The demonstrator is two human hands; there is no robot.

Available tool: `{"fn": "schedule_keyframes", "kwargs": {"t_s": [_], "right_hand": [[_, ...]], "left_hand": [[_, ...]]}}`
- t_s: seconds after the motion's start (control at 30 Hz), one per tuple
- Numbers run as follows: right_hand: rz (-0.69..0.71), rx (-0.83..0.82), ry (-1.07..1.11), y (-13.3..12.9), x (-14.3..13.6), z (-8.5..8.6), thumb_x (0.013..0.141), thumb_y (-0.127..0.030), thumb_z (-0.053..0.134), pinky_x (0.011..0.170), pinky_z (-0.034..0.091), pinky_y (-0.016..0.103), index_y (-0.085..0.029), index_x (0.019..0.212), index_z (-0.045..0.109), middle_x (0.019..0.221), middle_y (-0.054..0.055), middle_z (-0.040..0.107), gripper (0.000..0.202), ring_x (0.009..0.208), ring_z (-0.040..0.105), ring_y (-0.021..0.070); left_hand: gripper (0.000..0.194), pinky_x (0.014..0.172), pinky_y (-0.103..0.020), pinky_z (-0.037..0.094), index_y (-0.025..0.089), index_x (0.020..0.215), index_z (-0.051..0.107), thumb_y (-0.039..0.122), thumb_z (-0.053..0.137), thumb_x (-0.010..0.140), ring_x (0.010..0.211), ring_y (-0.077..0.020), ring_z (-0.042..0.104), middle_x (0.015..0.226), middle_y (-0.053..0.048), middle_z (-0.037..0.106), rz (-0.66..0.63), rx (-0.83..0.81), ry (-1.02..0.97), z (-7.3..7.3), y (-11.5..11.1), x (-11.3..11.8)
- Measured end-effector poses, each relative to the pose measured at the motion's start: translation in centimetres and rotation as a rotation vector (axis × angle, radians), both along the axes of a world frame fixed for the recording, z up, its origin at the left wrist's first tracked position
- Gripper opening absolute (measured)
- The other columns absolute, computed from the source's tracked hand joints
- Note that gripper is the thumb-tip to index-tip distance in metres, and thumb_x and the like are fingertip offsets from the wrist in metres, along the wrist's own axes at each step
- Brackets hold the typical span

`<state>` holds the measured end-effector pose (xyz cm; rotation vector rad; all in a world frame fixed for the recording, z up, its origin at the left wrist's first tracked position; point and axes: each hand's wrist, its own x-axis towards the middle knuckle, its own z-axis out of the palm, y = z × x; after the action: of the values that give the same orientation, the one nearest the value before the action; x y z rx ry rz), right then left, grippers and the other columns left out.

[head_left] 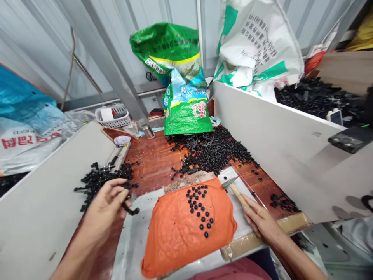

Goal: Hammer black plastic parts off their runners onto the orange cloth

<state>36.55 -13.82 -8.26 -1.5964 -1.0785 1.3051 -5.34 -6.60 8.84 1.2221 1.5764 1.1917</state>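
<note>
My left hand (106, 204) is closed in a pinch on a black rubber strip (133, 211) with a knobbed end, left of an orange cloth-covered pad (171, 233). Under and behind that hand lies a pile of similar knobbed black strips (97, 179). My right hand (260, 217) grips a small knife (239, 195) by its wooden handle. Its blade points left, over the pad's upper right corner. Several small round black rubber pieces (198, 214) are scattered on the pad's upper right part.
A large heap of small black pieces (215, 149) spreads behind the pad, beneath a green bag (189, 116). Light boards (262, 144) wall the red-brown tabletop on both sides. A white basket (116, 122) stands at the back left. More black parts (320, 95) lie beyond the right board.
</note>
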Motion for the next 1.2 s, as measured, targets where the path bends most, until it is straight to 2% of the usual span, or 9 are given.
{"fn": "schedule_keyframes", "kwargs": {"t_s": [0.07, 0.13, 0.23, 0.33, 0.4, 0.47, 0.8, 1.07, 1.2], "right_hand": [[0.012, -0.02, 0.029, 0.0, 0.0, -0.1, 0.085, -0.068, 0.061, 0.033, 0.027, 0.021, -0.019, 0.161, 0.036, 0.057, -0.008, 0.045, 0.093, 0.035, 0.031, 0.0075], [0.011, -0.04, 0.054, 0.0, 0.0, -0.2, 0.085, -0.067, 0.061, 0.033, 0.028, 0.021, -0.019, 0.162, 0.034, 0.058, -0.008, 0.045, 0.094, 0.035, 0.032, 0.0075], [0.001, -0.042, 0.052, -0.1, 0.0, -0.2, 0.087, -0.066, 0.06, 0.033, 0.029, 0.021, -0.019, 0.163, 0.03, 0.06, -0.008, 0.046, 0.095, 0.035, 0.033, 0.0076], [0.028, -0.039, 0.03, -0.2, 0.0, 0.1, 0.088, -0.064, 0.061, 0.034, 0.03, 0.02, -0.02, 0.162, 0.031, 0.06, -0.008, 0.045, 0.091, 0.036, 0.034, 0.0079], [0.039, -0.046, 0.03, -0.2, 0.0, 0.4, 0.088, -0.062, 0.062, 0.034, 0.03, 0.02, -0.021, 0.162, 0.032, 0.06, -0.009, 0.046, 0.089, 0.036, 0.035, 0.0079], [0.039, -0.051, 0.037, -0.2, 0.0, 0.4, 0.089, -0.062, 0.061, 0.034, 0.03, 0.02, -0.021, 0.161, 0.033, 0.06, -0.009, 0.046, 0.087, 0.037, 0.034, 0.0077], [0.037, -0.047, 0.039, -0.5, 0.2, 0.0, 0.094, -0.061, 0.057, 0.036, 0.031, 0.019, -0.024, 0.161, 0.033, 0.063, -0.008, 0.047, 0.081, 0.039, 0.037, 0.0081], [0.037, -0.048, 0.016, -0.4, -0.1, 1.0, 0.091, -0.063, 0.059, 0.037, 0.033, 0.02, -0.023, 0.16, 0.035, 0.062, -0.008, 0.047, 0.084, 0.04, 0.038, 0.009], [0.022, -0.056, 0.009, -0.5, 0.0, 0.7, 0.089, -0.062, 0.061, 0.037, 0.033, 0.021, -0.022, 0.16, 0.035, 0.061, -0.007, 0.048, 0.085, 0.04, 0.039, 0.0095]], "left_hand": [[0.067, 0.034, -0.017, 0.041, 0.025, 0.12, 0.055, 0.055, 0.083, 0.068, 0.05, -0.0104, 0.057, 0.073, 0.007, 0.056, -0.026, 0.005, -0.012, 1.1, 0.4, -0.1], [0.069, 0.034, -0.019, 0.044, 0.025, 0.128, 0.055, 0.054, 0.081, 0.071, 0.052, -0.0126, 0.06, 0.073, 0.007, 0.055, -0.17, -0.101, -0.035, -0.1, -0.2, 1.2], [0.062, 0.036, -0.021, 0.046, 0.021, 0.123, 0.058, 0.056, 0.076, 0.075, 0.043, -0.0111, 0.059, 0.071, 0.006, 0.058, -0.38, -0.305, -0.033, -5.0, -2.2, 4.5], [0.05, 0.036, -0.021, 0.046, 0.02, 0.113, 0.06, 0.054, 0.07, 0.078, 0.042, -0.0117, 0.059, 0.068, 0.006, 0.059, -0.353, -0.344, -0.013, -10.2, -3.9, 7.2], [0.041, 0.037, -0.02, 0.046, 0.019, 0.108, 0.061, 0.051, 0.065, 0.081, 0.04, -0.0114, 0.058, 0.062, 0.006, 0.059, -0.32, -0.345, 0.035, -12.3, -4.3, 7.9], [0.034, 0.036, -0.019, 0.045, 0.018, 0.1, 0.063, 0.048, 0.062, 0.083, 0.037, -0.0105, 0.056, 0.058, 0.005, 0.059, -0.31, -0.373, 0.086, -13.3, -4.2, 8.0], [0.031, 0.033, -0.019, 0.043, 0.019, 0.09, 0.065, 0.048, 0.066, 0.08, 0.035, -0.0105, 0.054, 0.055, 0.006, 0.056, -0.302, -0.423, 0.132, -13.4, -3.8, 7.1], [0.015, 0.032, -0.018, 0.032, 0.019, 0.084, 0.063, 0.034, 0.058, 0.083, 0.03, -0.0097, 0.046, 0.049, 0.008, 0.049, -0.437, -0.471, 0.244, -11.3, -2.1, 6.9], [0.014, 0.035, -0.021, 0.037, 0.022, 0.081, 0.065, 0.032, 0.054, 0.082, 0.036, -0.0133, 0.051, 0.052, 0.005, 0.052, -0.507, -0.393, 0.322, -10.6, -2.0, 7.4]]}}
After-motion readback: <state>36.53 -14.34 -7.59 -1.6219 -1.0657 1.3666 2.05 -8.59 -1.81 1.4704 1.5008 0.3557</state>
